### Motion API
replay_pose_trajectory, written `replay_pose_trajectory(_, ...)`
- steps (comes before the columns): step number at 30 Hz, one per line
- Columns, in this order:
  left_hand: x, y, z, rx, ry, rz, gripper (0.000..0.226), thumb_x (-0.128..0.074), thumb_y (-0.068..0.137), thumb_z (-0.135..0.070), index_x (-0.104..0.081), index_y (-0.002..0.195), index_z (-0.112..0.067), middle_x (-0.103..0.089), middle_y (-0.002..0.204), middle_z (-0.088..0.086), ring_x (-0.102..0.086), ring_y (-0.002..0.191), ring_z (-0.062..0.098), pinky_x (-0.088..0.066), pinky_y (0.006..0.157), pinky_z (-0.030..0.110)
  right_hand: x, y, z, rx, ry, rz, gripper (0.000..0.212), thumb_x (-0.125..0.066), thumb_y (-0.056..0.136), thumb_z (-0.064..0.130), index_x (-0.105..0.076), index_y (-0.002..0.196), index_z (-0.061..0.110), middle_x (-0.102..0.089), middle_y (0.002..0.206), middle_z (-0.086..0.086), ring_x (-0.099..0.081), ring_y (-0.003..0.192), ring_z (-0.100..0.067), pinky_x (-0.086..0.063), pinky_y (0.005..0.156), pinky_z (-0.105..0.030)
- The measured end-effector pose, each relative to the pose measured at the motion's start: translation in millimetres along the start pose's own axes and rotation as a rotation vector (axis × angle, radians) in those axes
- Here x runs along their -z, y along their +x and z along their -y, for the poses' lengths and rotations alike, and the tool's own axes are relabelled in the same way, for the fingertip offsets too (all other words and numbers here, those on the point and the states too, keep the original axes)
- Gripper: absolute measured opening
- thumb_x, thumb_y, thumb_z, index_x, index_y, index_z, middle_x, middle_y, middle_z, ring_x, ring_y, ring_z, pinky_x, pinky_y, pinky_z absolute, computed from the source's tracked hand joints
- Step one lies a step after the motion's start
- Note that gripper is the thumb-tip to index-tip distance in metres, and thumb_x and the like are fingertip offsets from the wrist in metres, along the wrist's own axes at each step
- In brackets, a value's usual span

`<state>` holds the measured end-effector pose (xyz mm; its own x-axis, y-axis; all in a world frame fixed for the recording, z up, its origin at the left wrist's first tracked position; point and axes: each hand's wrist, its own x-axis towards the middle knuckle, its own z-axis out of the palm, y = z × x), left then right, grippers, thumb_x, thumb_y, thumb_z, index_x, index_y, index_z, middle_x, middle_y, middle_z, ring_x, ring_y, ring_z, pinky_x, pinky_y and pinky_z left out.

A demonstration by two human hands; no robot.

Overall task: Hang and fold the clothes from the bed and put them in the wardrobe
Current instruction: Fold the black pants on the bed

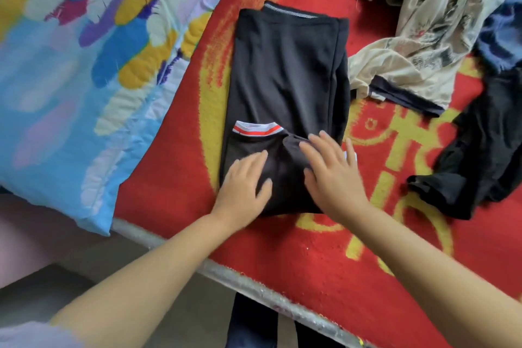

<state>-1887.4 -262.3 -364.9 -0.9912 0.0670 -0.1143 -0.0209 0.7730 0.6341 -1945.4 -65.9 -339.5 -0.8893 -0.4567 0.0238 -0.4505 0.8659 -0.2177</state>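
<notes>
A black garment (285,73) lies folded lengthwise on the red and yellow bed cover (175,178), with a white and orange striped cuff (257,128) turned up onto it. My left hand (244,183) rests flat on its near left part, fingers straight. My right hand (332,172) presses flat on its near right part. Neither hand grips the cloth.
A cream patterned garment (415,45) and a blue one (502,34) lie crumpled at the back right. Another black garment (485,155) lies at the right. A multicoloured quilt (76,65) covers the left. The bed's pale edge (226,277) runs diagonally in front.
</notes>
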Motion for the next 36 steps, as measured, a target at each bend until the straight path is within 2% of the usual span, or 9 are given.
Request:
replay_pose_trajectory(2,-13.9,-31.5,6.8,-0.271,0.431,0.239,0.080,-0.053,0.082,-0.046,-0.026,0.150,-0.012,-0.029,0.153,0.018,-0.028,0.142,0.031,-0.029,0.109,0.058,-10.9,-43.7,16.5,0.120,-0.082,0.149,0.067,-0.062,0.074,0.033,-0.050,0.138,0.016,-0.041,0.148,-0.014,-0.033,0.140,-0.032,-0.027,0.107,-0.065)
replay_pose_trajectory(6,-28.6,-35.1,32.3,-0.185,0.662,0.584,0.108,-0.055,0.085,-0.046,0.039,0.136,-0.030,0.042,0.146,0.010,0.037,0.135,0.023,0.006,0.109,0.066,-28.2,-68.5,10.9,0.117,-0.211,0.450,0.093,-0.081,0.062,0.042,-0.042,0.144,0.025,-0.034,0.152,-0.015,-0.030,0.141,-0.035,-0.024,0.103,-0.071)
replay_pose_trajectory(10,-39.5,-22.1,32.4,-0.096,0.721,0.521,0.113,-0.057,0.083,-0.026,0.044,0.133,-0.029,0.044,0.145,0.010,0.041,0.133,0.022,0.005,0.105,0.069,-47.2,-33.1,-6.3,0.103,-0.254,0.542,0.100,-0.064,0.082,0.041,0.010,0.148,0.036,0.002,0.161,-0.013,0.001,0.146,-0.041,0.007,0.108,-0.067)
replay_pose_trajectory(13,-36.8,-21.5,36.6,-0.061,0.760,0.471,0.097,-0.042,0.092,-0.012,0.045,0.132,-0.029,0.041,0.147,0.010,0.034,0.137,0.026,-0.001,0.108,0.066,-51.4,-17.5,-4.1,0.103,-0.258,0.567,0.083,-0.043,0.094,0.019,0.017,0.148,0.035,0.009,0.160,-0.016,0.005,0.145,-0.045,0.008,0.111,-0.063)
replay_pose_trajectory(21,17.0,-2.9,-2.5,0.008,0.503,1.161,0.080,-0.033,0.085,0.011,-0.009,0.153,-0.024,-0.001,0.160,0.011,-0.012,0.145,0.033,-0.026,0.112,0.036,-7.9,-18.4,7.0,0.239,-0.090,1.038,0.074,-0.043,0.092,0.007,-0.012,0.152,0.036,-0.016,0.158,-0.014,-0.024,0.141,-0.040,-0.027,0.112,-0.040)
replay_pose_trajectory(24,51.1,26.3,-14.3,0.137,0.207,1.334,0.051,-0.035,0.075,0.007,-0.065,0.110,-0.014,-0.066,0.086,0.002,-0.060,0.073,0.015,-0.039,0.052,0.011,19.2,-2.8,-6.0,0.163,0.275,1.222,0.066,-0.046,0.080,0.001,-0.046,0.140,0.027,-0.057,0.133,-0.006,-0.055,0.119,-0.026,-0.043,0.093,-0.027)
replay_pose_trajectory(28,78.1,75.9,12.4,0.367,-0.038,0.911,0.027,-0.048,0.074,0.007,-0.044,0.059,-0.015,-0.039,0.056,-0.003,-0.036,0.053,0.011,-0.024,0.045,0.025,27.3,35.4,-47.7,-0.190,0.556,0.921,0.044,-0.052,0.079,-0.004,-0.060,0.119,0.011,-0.062,0.102,-0.001,-0.057,0.097,-0.014,-0.042,0.081,-0.023)
replay_pose_trajectory(32,56.1,93.5,29.7,0.492,-0.045,0.276,0.028,-0.054,0.086,-0.004,-0.058,0.113,-0.011,-0.058,0.105,0.011,-0.054,0.095,0.023,-0.040,0.078,0.029,-1.0,41.9,-53.1,-0.502,0.488,0.514,0.055,-0.042,0.089,-0.002,-0.040,0.143,0.011,-0.051,0.132,-0.014,-0.049,0.121,-0.028,-0.037,0.094,-0.027)
replay_pose_trajectory(36,17.7,43.0,8.3,0.033,0.422,0.013,0.067,-0.054,0.086,-0.030,-0.035,0.145,-0.008,-0.037,0.147,0.018,-0.036,0.137,0.032,-0.027,0.110,0.056,-7.4,0.5,-13.9,-0.258,0.260,0.127,0.070,-0.035,0.073,0.000,-0.040,0.143,0.005,-0.039,0.147,-0.018,-0.031,0.139,-0.038,-0.030,0.111,-0.053)
